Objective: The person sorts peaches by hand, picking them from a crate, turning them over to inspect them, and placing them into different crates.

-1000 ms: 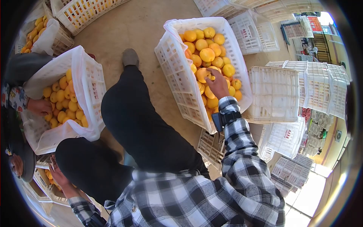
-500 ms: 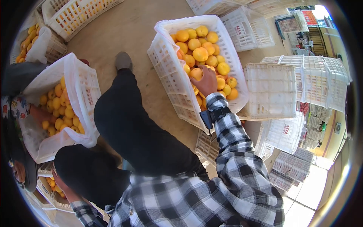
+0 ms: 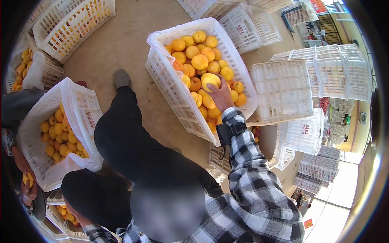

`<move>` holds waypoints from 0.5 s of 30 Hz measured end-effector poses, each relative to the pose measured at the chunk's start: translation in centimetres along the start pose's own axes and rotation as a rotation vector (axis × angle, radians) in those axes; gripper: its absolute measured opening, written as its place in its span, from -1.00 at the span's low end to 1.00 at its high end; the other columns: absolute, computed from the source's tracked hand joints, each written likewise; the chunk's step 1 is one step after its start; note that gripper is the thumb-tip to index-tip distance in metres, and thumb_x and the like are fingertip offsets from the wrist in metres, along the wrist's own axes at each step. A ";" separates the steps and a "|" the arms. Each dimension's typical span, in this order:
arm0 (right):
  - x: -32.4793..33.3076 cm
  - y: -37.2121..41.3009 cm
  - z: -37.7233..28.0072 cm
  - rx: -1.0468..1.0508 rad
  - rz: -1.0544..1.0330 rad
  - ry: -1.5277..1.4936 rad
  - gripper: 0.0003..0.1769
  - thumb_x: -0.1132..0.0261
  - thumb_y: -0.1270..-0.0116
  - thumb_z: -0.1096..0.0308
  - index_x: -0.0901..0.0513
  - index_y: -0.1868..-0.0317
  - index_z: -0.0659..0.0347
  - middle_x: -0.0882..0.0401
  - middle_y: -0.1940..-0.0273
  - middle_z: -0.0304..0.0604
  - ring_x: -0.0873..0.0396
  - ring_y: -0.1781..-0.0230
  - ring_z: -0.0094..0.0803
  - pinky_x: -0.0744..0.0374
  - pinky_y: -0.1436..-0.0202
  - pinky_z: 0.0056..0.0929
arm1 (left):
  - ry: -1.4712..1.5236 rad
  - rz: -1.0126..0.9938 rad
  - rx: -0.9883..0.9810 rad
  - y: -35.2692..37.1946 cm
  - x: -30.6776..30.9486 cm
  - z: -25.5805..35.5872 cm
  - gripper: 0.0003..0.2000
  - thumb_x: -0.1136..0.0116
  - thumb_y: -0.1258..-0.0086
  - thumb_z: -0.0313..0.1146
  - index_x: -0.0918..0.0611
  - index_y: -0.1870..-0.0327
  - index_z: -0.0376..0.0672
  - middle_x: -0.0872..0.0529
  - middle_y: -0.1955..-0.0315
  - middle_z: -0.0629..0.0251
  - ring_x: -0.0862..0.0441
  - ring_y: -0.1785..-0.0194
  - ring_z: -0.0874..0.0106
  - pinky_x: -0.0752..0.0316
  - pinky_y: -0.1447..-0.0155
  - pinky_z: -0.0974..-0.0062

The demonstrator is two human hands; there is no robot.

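My right hand (image 3: 221, 97) is inside a lined white plastic crate (image 3: 172, 95), its fingers closed round yellow peaches (image 3: 210, 82) just above the pile. Many orange-yellow peaches (image 3: 199, 61) fill this crate, some with a reddish blush. A black device is strapped to my right wrist. Low at the left, my left hand (image 3: 76, 213) shows only in part beside my knee, near a lower crate of peaches (image 3: 67, 211). Its fingers are hidden behind my leg.
Left of my legs stands another lined crate (image 3: 83, 107) of peaches. A person's hands (image 3: 26, 184) hold a peach beside it. More filled crates (image 3: 77, 30) stand at the upper left. Upturned and stacked white crates (image 3: 279, 91) crowd the right side.
My right hand has lifted peaches slightly from the pile, and they now show in its grip. The other person's hand has left the left crate and holds a peach. My view has shifted slightly.
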State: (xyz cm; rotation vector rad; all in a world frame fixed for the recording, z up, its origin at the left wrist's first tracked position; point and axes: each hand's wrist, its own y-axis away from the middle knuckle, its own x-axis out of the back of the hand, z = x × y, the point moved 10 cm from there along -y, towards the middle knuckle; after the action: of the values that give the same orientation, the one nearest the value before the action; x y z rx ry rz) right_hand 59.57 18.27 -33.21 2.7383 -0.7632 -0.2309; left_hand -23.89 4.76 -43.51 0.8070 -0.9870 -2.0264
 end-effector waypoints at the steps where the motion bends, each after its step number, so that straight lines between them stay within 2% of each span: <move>1: -0.3 -0.1 -0.1 -0.001 0.000 -0.004 -0.37 -0.41 -0.17 0.36 -0.38 -0.24 0.24 -0.47 -0.08 -0.09 -0.50 -0.13 -0.23 -0.49 -0.30 -0.26 | -0.006 0.001 -0.009 0.2 0.1 0.2 -0.63 0.15 -0.54 -0.18 -0.43 -0.26 -0.11 -0.43 -0.27 0.25 -0.32 -0.37 0.32 -0.18 -0.45 0.26; 3: -1.6 0.0 -2.2 0.211 -0.021 0.613 -0.30 -0.52 -0.04 0.32 -0.44 -0.20 0.22 -0.49 -0.05 -0.14 -0.51 -0.09 -0.33 -0.50 -0.23 -0.37 | -0.020 0.003 -0.012 0.2 -0.2 0.3 -0.64 0.13 -0.54 -0.19 -0.44 -0.24 -0.12 -0.45 -0.25 0.24 -0.34 -0.35 0.31 -0.20 -0.44 0.27; 5: -2.2 -0.1 -2.4 0.243 -0.026 0.673 -0.27 -0.56 0.03 0.27 -0.47 -0.16 0.24 -0.51 -0.04 -0.15 -0.52 -0.08 -0.38 -0.50 -0.19 -0.42 | -0.028 0.007 -0.017 0.2 0.1 0.5 -0.65 0.11 -0.54 -0.20 -0.46 -0.22 -0.13 -0.47 -0.23 0.23 -0.36 -0.33 0.31 -0.23 -0.42 0.27; 8: -3.0 -0.1 -2.1 0.268 -0.040 0.715 -0.28 -0.55 0.03 0.28 -0.47 -0.16 0.24 -0.52 -0.06 -0.10 -0.53 -0.09 -0.29 -0.50 -0.21 -0.38 | -0.049 0.001 -0.021 0.1 0.3 0.4 -0.67 0.08 -0.53 -0.21 -0.48 -0.19 -0.15 -0.49 -0.20 0.22 -0.39 -0.30 0.30 -0.27 -0.40 0.27; 10: -4.0 0.5 -2.9 0.394 -0.047 0.894 -0.27 -0.54 0.04 0.27 -0.46 -0.17 0.24 -0.53 -0.09 -0.04 -0.54 -0.12 -0.16 -0.50 -0.22 -0.31 | -0.063 -0.003 -0.022 -0.1 0.5 0.2 -0.68 0.06 -0.53 -0.22 -0.49 -0.17 -0.16 -0.51 -0.18 0.21 -0.41 -0.28 0.29 -0.29 -0.39 0.28; 11: -3.8 0.4 -2.8 0.391 -0.049 0.893 -0.27 -0.54 0.04 0.27 -0.46 -0.17 0.24 -0.53 -0.09 -0.04 -0.54 -0.12 -0.16 -0.50 -0.22 -0.31 | -0.067 -0.009 -0.016 -0.2 0.6 0.1 -0.69 0.05 -0.53 -0.23 -0.50 -0.16 -0.16 -0.52 -0.17 0.21 -0.42 -0.27 0.29 -0.30 -0.38 0.28; 14: -3.0 -0.2 -1.4 0.593 0.001 1.084 -0.25 -0.53 -0.01 0.17 -0.45 -0.21 0.22 -0.55 -0.10 0.03 -0.53 -0.13 -0.04 -0.50 -0.22 -0.20 | -0.112 -0.075 -0.035 -0.4 1.2 0.0 -0.71 0.03 -0.52 -0.24 -0.52 -0.13 -0.18 -0.55 -0.14 0.19 -0.45 -0.25 0.28 -0.34 -0.36 0.28; 15: -2.0 -0.8 -0.2 0.493 0.008 1.005 -0.26 -0.51 -0.05 0.13 -0.45 -0.22 0.21 -0.56 -0.09 0.06 -0.53 -0.12 -0.02 -0.50 -0.22 -0.20 | -0.175 -0.121 -0.078 -0.3 1.5 0.4 -0.71 0.02 -0.52 -0.25 -0.52 -0.12 -0.18 -0.56 -0.13 0.19 -0.46 -0.24 0.28 -0.35 -0.35 0.28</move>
State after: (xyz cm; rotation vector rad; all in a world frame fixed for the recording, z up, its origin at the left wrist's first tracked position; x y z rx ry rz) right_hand 58.31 19.98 -33.15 2.7065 -0.5502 1.3821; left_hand -25.14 3.82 -43.86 0.6711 -0.9687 -2.2562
